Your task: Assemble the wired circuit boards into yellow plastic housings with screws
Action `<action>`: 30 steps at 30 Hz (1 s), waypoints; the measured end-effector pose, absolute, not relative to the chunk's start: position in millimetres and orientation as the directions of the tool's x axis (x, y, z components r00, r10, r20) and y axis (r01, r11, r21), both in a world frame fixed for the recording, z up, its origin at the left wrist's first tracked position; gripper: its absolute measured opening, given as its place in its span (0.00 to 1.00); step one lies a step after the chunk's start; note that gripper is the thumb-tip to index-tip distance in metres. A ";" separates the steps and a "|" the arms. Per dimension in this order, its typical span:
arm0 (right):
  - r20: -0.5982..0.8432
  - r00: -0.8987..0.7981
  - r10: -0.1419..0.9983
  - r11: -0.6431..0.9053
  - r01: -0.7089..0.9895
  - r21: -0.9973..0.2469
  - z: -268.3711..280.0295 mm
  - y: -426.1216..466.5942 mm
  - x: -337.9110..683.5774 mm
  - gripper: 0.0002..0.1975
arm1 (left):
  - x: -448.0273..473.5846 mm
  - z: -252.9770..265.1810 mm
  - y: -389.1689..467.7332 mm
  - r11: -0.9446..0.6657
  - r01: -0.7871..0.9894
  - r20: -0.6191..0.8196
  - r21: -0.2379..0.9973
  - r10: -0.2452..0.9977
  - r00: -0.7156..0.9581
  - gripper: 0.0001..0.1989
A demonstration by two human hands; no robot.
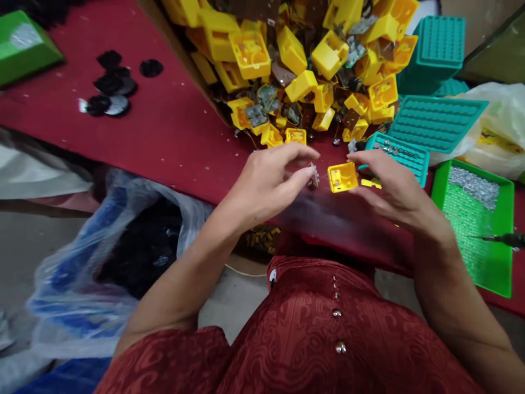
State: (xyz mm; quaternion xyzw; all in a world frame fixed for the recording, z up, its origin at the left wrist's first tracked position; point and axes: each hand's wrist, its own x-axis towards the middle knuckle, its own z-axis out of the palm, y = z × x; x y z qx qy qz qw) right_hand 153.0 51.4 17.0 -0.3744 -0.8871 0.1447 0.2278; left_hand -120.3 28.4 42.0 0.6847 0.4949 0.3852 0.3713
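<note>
My left hand [273, 180] pinches a small circuit board [314, 175] between thumb and fingers. Just to its right, my right hand [391, 186] grips a small open yellow plastic housing [343, 177], with its hollow inside facing up. Thin wires seem to run between the board and the housing. A small yellow plastic piece [371, 183] shows by my right palm; whether the hand touches it, I cannot tell. Behind both hands lies a heap of similar yellow housings [301, 86] with boards and wires attached.
Right of my hands is a teal case [438, 123] with its lid up and small metal parts inside. Beyond it, a green tray [506, 230] holds small silvery pieces, with a screwdriver tip [492, 237] above. Black discs [110, 82] lie at left on the red tabletop [180, 126].
</note>
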 end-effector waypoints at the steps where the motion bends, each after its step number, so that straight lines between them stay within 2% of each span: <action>1: 0.277 -0.641 0.716 0.687 0.577 -0.442 27.9 44.7 162.4 0.24 | -110.0 41.9 39.5 -0.223 0.312 0.132 0.924 0.949 0.285 0.09; 3: 0.229 -0.666 0.710 0.676 0.554 -0.486 46.8 33.6 177.7 0.23 | -90.1 40.9 59.3 -0.120 0.155 0.026 0.981 0.864 0.503 0.04; 5: 0.185 -0.665 0.724 0.636 0.540 -0.551 60.0 26.7 189.3 0.23 | -72.5 39.1 73.6 0.035 0.069 -0.071 0.997 0.760 0.646 0.07; 7: 0.157 -0.647 0.746 0.577 0.511 -0.638 66.7 23.1 198.6 0.24 | -58.5 36.5 80.9 0.129 0.020 -0.110 0.992 0.744 0.660 0.10; 10: 0.145 -0.587 0.797 0.448 0.413 -0.793 64.4 19.7 209.0 0.26 | -44.2 34.1 81.0 0.140 -0.001 -0.110 0.990 0.784 0.610 0.11; 13: 0.114 -0.381 0.918 0.222 0.253 -0.942 45.8 13.3 210.8 0.28 | -35.2 38.1 72.6 0.144 0.049 -0.145 0.988 0.789 0.597 0.12; 15: 0.033 -0.251 0.967 0.057 0.087 -0.995 25.9 7.0 204.1 0.28 | -31.2 43.7 64.7 0.198 0.056 -0.193 0.979 0.786 0.588 0.14; 17: -0.081 -0.265 0.961 -0.109 -0.094 -0.990 5.2 0.4 191.9 0.31 | -28.5 49.4 56.6 0.283 0.034 -0.252 0.958 0.785 0.566 0.15; 19: -0.182 -0.356 0.916 -0.269 -0.211 -0.940 -10.1 -5.5 178.1 0.37 | -26.5 53.3 49.8 0.356 0.001 -0.304 0.934 0.796 0.523 0.15; 23: -0.310 -0.473 0.825 -0.472 -0.272 -0.839 -16.6 -15.7 164.0 0.42 | -24.8 51.6 44.3 0.371 -0.088 -0.300 0.924 0.850 0.433 0.16; 26: -0.371 -0.472 0.800 -0.525 -0.250 -0.814 -14.0 -22.7 168.6 0.35 | -28.2 39.8 46.5 0.328 -0.107 -0.276 0.938 0.900 0.337 0.20; 30: -0.388 -0.306 0.869 -0.440 -0.119 -0.890 -18.6 -24.1 177.5 0.24 | -42.6 12.5 48.2 0.255 -0.051 -0.243 0.966 0.955 0.169 0.24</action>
